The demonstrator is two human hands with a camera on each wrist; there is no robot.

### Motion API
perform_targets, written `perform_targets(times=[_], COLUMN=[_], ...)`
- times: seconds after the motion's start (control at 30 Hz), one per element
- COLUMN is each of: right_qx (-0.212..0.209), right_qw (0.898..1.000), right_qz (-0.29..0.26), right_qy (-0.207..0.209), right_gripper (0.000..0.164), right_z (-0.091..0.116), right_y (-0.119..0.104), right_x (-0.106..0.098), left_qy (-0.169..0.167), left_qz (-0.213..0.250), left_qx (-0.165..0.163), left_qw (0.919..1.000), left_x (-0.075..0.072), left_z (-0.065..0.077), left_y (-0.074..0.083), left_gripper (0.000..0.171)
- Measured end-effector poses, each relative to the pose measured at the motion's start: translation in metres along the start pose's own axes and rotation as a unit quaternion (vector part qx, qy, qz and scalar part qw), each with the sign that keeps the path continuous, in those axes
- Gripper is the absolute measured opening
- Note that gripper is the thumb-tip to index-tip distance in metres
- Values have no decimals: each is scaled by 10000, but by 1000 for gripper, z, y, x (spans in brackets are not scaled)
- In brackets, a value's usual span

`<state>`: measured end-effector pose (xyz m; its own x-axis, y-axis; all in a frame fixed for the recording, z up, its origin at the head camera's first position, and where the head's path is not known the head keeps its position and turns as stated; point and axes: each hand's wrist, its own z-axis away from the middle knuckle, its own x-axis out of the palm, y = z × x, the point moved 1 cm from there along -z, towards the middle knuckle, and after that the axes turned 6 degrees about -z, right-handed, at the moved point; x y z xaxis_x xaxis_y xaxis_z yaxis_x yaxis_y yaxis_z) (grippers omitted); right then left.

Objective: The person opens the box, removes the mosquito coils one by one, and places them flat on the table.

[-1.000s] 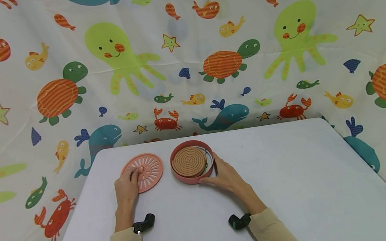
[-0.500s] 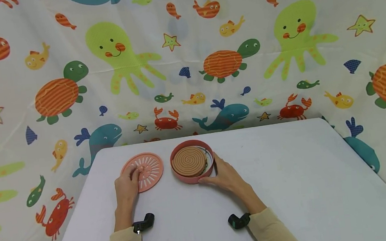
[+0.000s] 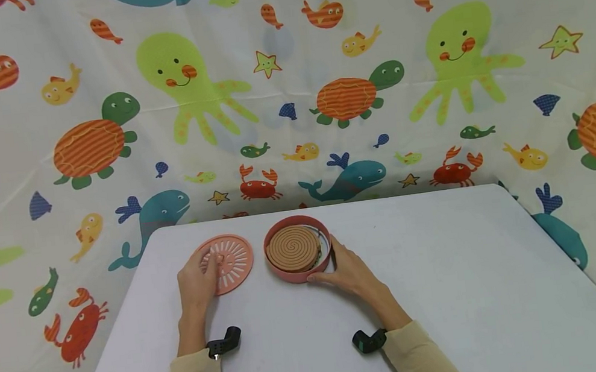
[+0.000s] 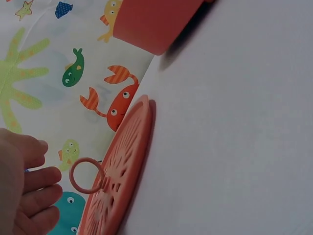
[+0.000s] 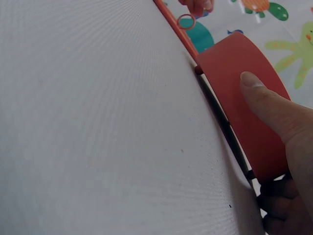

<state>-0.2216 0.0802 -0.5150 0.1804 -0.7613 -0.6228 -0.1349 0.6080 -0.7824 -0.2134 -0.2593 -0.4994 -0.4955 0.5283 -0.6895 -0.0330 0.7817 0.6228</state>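
Note:
A round red mosquito coil holder (image 3: 287,279) stands near the back edge of the table, its top uncovered. Inside lies a brown spiral mosquito coil (image 3: 292,248), with a patch of patterned white showing beside it. My right hand (image 3: 352,270) grips the holder from the right, thumb (image 5: 264,100) against its side wall. Left of it, the slotted pink lid (image 3: 234,268) lies flat on the table with a ring handle (image 4: 72,177) standing up from its middle. My left hand (image 4: 34,191) hovers beside that ring, fingers loosely bent and apart from it.
A white table (image 3: 483,288) stretches to both sides and toward the front. Behind it hangs a cloth (image 3: 283,42) printed with sea animals. A black wrist camera (image 3: 224,342) is strapped to the left wrist, another black wrist camera (image 3: 370,341) to the right.
My left hand has let go of the lid's ring and lifted slightly up. The lid stays on the table. My right hand keeps its grip on the holder.

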Motion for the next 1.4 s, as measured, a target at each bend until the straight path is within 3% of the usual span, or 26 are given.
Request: perform_targets(times=[0.2, 0.47, 0.77, 0.97, 1.4], right_qx=[-10, 4, -20, -22, 1], right_qw=[10000, 10000, 10000, 10000, 10000], right_qz=[7, 37, 40, 43, 62], right_qy=[6, -24, -15, 1, 39], right_gripper=[122, 124, 123, 123, 125], right_z=[0, 0, -1, -1, -2], right_y=[0, -1, 1, 2, -2], right_x=[1, 1, 1, 2, 1], left_qy=[-138, -321, -632, -544, -671], left_qz=[153, 267, 493, 809, 1337], left_qx=[-145, -95, -112, -38, -120], left_qw=[9997, 9991, 9967, 9952, 9887], left_x=[0, 1, 15, 24, 44], left_z=[1, 3, 14, 17, 26], left_y=[12, 30, 44, 55, 68], left_gripper=[42, 48, 50, 47, 49])
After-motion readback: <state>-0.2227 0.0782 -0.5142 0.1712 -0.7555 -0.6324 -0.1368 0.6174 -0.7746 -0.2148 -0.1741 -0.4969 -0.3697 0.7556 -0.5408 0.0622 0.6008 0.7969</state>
